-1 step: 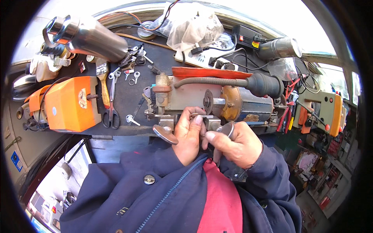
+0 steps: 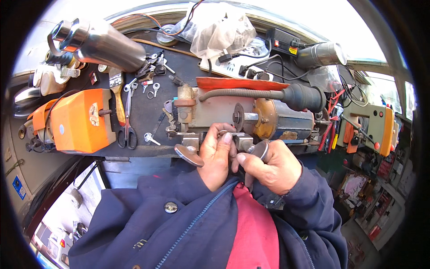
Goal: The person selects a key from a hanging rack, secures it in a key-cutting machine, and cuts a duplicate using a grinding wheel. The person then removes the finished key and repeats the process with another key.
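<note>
At the front of a key-cutting machine, my left hand pinches a small key between thumb and forefinger, beside the right clamp. Only its rounded edge shows; the rest is hidden by fingers. My right hand is closed round the round metal clamp knob on that same side. The left clamp has its own disc-shaped knob, next to my left wrist, untouched by my fingers. Above my hands is the toothed cutting wheel, on the shaft of the yellow-brown motor.
Left stand an orange machine, scissors, a brush and loose keys. A steel flask leans behind them. A flexible lamp neck crosses above the motor. Farther back are a power strip and plastic bag.
</note>
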The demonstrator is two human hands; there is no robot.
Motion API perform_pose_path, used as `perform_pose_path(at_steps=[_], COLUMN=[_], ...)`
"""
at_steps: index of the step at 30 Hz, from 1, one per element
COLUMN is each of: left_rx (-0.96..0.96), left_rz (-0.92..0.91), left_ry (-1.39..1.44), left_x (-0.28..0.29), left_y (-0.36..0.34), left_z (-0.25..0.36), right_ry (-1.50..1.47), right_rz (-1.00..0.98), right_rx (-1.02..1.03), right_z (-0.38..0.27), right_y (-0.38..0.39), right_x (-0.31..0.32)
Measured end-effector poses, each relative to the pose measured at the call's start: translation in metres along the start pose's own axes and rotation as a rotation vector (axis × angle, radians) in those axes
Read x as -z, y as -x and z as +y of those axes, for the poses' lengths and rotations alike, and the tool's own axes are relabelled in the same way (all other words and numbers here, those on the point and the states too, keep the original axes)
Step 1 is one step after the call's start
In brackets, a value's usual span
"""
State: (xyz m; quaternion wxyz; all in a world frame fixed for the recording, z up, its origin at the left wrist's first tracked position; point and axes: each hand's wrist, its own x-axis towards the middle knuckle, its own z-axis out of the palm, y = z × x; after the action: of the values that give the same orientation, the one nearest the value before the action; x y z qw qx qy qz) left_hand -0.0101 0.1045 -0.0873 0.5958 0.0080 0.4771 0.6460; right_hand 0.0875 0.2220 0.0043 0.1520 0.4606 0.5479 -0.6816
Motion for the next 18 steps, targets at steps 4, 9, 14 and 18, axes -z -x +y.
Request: perform_pose_path(at_steps=[4,9,14,18], left_rx=[0.019,0.027,0.015,0.025], left_rz=[0.0,-0.004,0.0,-0.013], left_ry=[-0.005,-0.001,-0.01,-0.008], left_x=[0.0,0.0,0.0,0.001], left_y=[0.001,0.002,0.001,0.002], left_z=[0.0,0.002,0.001,0.002], right_ry=[0.394,0.982,1.071,1.04], right_rz=[0.111,0.171,0.2,0.227], right_rx=[0.221,0.384,0.434,0.455], right_z=[-0.003,-0.021,-0.027,-0.025], right_y=[0.002,0.018,0.02,0.019], right_x=[0.001,0.007,0.004,0.003])
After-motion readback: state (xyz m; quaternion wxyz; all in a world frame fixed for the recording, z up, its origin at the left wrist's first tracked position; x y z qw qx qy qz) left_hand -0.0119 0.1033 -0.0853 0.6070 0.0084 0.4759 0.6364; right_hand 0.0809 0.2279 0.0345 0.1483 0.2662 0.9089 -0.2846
